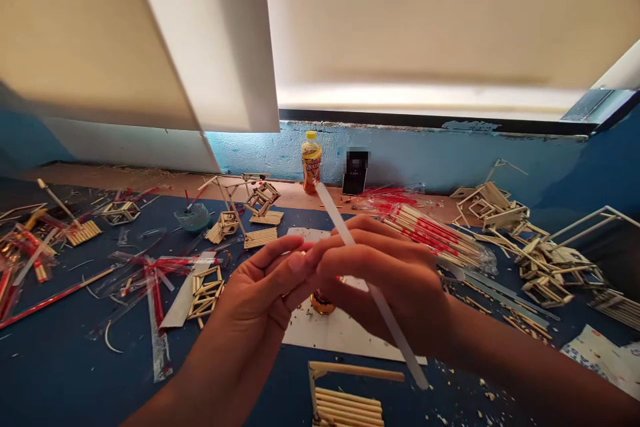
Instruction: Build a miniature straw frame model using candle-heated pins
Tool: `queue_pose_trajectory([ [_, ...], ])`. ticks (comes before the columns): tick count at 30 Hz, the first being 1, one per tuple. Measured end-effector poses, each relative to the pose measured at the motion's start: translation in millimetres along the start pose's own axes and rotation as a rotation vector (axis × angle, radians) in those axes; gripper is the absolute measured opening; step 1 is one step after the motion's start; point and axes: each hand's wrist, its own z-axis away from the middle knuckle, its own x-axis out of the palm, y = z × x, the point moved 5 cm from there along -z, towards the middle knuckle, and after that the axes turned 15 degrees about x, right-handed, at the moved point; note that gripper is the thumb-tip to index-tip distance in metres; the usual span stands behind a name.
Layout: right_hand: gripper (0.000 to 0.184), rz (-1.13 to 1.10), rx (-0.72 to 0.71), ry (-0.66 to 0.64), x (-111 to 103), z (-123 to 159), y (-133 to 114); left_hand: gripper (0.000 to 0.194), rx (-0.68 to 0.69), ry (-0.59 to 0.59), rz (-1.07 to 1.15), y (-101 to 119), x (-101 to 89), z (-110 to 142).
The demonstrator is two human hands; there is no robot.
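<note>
My right hand (pixel 390 273) is closed, with a frosted white glue stick (pixel 390 323) lodged slantwise between its fingers. The upper end of the stick points toward the bottle at the back. My left hand (pixel 273 280) is pinched, its fingertips meeting those of my right hand. Something small and pale shows at the fingertips, too little to name. Beneath the hands, a shiny amber round object (pixel 323 305) sits partly hidden on a white board (pixel 350 340) strewn with crumbs. Nearest to me lies a small raft of wooden sticks (pixel 347 407) with an upright frame.
Left are red plastic wrappers (pixel 155 280), stick frames (pixel 205 292) and a glass bowl (pixel 193 217). A yellow-capped bottle (pixel 311 167) and black phone (pixel 356 173) stand against the wall. Right are bundled sticks (pixel 430 233), more glue sticks (pixel 510 293) and stick models (pixel 555 267).
</note>
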Motion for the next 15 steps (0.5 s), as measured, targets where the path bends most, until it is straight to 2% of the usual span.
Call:
queue_pose_trajectory([
  [6, 0.013, 0.201, -0.154, 0.053, -15.7, 7.0, -9.2, 0.026, 0.031, -0.173, -0.173, 0.5, 21.1, 9.5],
  [10, 0.017, 0.201, -0.111, 0.064, -27.9, 15.4, -21.3, 0.034, 0.126, -0.261, -0.314, 6.2, 32.5, 21.1],
  [12, 0.020, 0.131, -0.031, 0.057, -37.6, 22.4, -29.5, 0.032, 0.263, -0.331, -0.426, 13.7, 32.7, 32.7],
  [15, 0.020, 0.039, 0.172, 0.106, -60.8, 41.9, -40.7, 0.038, 0.676, -0.320, -0.689, 32.9, 15.3, 61.8],
])
